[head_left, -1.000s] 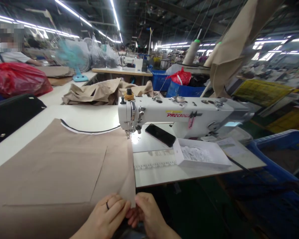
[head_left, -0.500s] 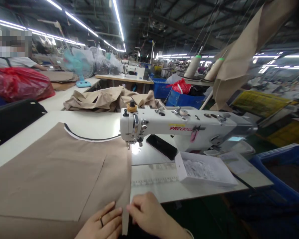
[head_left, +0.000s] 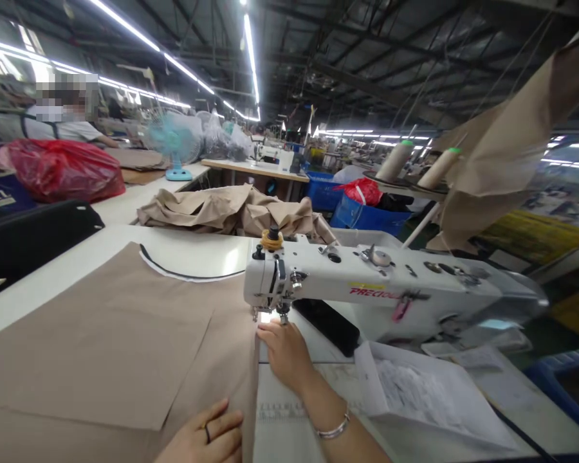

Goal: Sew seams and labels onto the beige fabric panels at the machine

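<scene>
A wide piece of beige fabric (head_left: 101, 341) lies over the table, with a curved black-and-white edging (head_left: 174, 275) at its far side and a smaller beige panel on top. My left hand (head_left: 212, 437), a dark ring on one finger, rests open and flat on the fabric near its right edge. Just in front of the needle area of a white sewing machine (head_left: 376, 280), my right hand (head_left: 287, 354) has its fingers closed at the fabric's right edge. The fabric reaches under the machine's head; the needle tip is too small to make out.
A black phone (head_left: 329, 326) lies beside the machine arm. Nearer right stands a white box (head_left: 424, 392) of small pale pieces. Crumpled beige fabric (head_left: 222, 209) lies behind, and thread cones (head_left: 395, 161) stand at back right. Far left, a person sits behind a red bag (head_left: 62, 168).
My right hand has moved forward along the fabric edge, from beside my left hand up to the needle area. My left hand stays flat on the fabric. The camera view has shifted.
</scene>
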Demonstrator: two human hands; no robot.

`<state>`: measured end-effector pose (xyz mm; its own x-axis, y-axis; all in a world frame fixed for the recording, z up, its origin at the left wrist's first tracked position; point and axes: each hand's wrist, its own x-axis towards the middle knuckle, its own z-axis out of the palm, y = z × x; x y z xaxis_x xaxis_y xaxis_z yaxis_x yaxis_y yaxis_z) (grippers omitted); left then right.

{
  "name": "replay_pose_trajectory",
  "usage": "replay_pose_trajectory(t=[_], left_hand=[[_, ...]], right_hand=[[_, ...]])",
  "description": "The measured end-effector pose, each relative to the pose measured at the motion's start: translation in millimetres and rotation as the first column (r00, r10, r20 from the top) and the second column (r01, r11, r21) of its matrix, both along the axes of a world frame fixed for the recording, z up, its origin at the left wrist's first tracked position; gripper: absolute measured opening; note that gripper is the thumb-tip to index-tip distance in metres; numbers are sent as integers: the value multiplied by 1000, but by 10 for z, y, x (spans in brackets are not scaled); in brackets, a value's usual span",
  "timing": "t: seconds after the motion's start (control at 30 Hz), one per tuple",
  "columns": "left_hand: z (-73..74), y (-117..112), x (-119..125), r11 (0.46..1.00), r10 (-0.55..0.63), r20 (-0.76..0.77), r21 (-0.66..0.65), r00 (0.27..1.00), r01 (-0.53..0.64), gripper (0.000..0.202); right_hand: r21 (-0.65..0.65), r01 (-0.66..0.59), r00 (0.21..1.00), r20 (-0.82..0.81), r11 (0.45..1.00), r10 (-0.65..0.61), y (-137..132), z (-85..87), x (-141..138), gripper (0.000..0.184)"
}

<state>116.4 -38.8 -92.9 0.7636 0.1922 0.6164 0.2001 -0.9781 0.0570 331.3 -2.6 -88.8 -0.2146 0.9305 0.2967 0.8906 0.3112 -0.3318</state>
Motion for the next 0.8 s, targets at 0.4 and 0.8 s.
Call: replay_pose_trajectory(t=[0.4,0.8], left_hand=[[119,450,80,991,-56,-165,-132,985,35,23],[101,934,244,991,-53,-222,-132,974,23,23]], right_hand=[[52,-44,997,-59,998,47,-33,0,23,36],[80,-27,994,-99,996,35,-35,16,-4,35]])
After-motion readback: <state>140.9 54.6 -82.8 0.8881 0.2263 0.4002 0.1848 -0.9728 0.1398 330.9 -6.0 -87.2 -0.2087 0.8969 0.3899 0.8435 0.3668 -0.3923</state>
